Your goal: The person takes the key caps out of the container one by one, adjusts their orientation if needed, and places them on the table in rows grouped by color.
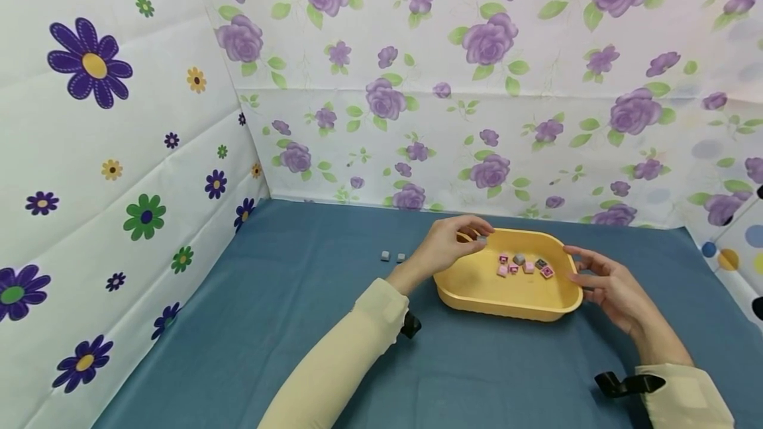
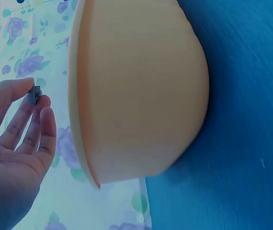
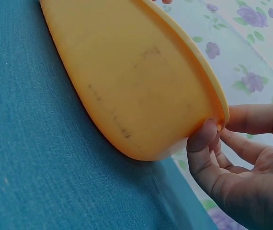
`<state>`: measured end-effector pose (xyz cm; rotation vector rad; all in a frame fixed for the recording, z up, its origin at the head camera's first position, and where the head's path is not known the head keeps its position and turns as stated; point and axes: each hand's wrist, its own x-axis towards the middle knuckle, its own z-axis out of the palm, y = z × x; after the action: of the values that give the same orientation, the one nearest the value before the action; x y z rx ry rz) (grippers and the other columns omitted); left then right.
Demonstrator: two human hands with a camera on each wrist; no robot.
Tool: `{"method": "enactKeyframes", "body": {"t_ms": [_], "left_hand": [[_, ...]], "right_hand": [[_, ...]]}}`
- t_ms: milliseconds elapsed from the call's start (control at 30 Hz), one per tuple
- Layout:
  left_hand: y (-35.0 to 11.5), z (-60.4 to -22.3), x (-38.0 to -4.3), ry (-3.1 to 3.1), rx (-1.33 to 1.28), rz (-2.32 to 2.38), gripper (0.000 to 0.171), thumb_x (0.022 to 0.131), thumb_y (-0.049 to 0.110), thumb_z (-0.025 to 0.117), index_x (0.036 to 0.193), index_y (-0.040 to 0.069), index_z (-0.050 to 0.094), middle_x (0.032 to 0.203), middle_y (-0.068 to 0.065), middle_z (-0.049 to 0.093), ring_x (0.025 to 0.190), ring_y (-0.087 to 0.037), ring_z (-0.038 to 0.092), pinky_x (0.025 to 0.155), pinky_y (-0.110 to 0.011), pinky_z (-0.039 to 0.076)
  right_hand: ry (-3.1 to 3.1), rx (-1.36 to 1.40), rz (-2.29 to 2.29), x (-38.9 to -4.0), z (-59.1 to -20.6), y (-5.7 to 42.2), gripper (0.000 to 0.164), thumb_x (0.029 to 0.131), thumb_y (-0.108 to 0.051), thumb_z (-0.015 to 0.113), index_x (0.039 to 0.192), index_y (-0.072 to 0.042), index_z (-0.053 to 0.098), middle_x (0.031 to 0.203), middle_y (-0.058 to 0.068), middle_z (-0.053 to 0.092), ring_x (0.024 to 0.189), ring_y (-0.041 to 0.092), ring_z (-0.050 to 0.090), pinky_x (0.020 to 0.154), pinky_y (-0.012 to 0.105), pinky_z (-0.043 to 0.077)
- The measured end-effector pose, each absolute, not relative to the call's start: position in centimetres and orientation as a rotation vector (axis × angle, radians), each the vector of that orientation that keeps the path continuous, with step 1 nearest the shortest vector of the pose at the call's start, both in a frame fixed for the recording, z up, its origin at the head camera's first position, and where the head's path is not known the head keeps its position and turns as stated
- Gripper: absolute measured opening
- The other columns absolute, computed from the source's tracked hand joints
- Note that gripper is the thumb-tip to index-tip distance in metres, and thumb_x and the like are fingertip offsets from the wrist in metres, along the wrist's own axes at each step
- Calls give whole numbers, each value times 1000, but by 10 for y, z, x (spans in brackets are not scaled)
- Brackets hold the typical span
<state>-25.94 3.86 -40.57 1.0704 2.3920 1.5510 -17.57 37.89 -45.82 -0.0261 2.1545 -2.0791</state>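
My left hand (image 1: 448,243) pinches a small grey block (image 2: 35,94) between thumb and fingertips, held over the left end of a yellow tray (image 1: 477,306). In the left wrist view the block appears beside the tray's rim, with a small raised part on one face. My right hand (image 1: 616,293) grips the tray's right rim, thumb on the outer wall and fingers at the edge, as the right wrist view shows. Inside the tray lie several small pink blocks (image 1: 528,268) and a few grey ones, among them a grey block (image 1: 519,259) at the back.
Two small grey blocks, a left one (image 1: 385,255) and a right one (image 1: 401,257), lie on the blue cloth (image 1: 286,296) left of the tray. A flowered sheet (image 1: 369,118) hangs behind the table, and another flowered sheet (image 1: 119,171) borders the left side.
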Motion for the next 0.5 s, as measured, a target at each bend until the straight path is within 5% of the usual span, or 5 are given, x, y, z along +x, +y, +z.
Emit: {"method": "enactKeyframes", "body": {"t_ms": [267,500], "left_hand": [[20,-406,-261,2442,1022,1546,23,101,12,70,124,16,73,118,4,73,101,-7,66,90,-23,55],[4,-404,-264,2419,1019,1581,25,102,13,70,127,12,72,123,-8,71,103,-15,67,92,-33,57]], "right_hand": [[2152,-29,-2077,-177,-458,378,64,102,-6,68,160,-13,42,112,3,51,88,13,58,72,30,59],[2152,-27,-2079,-176,-459,379,64,102,-7,68,160,-13,42,112,3,51,89,13,59,72,30,59]]}}
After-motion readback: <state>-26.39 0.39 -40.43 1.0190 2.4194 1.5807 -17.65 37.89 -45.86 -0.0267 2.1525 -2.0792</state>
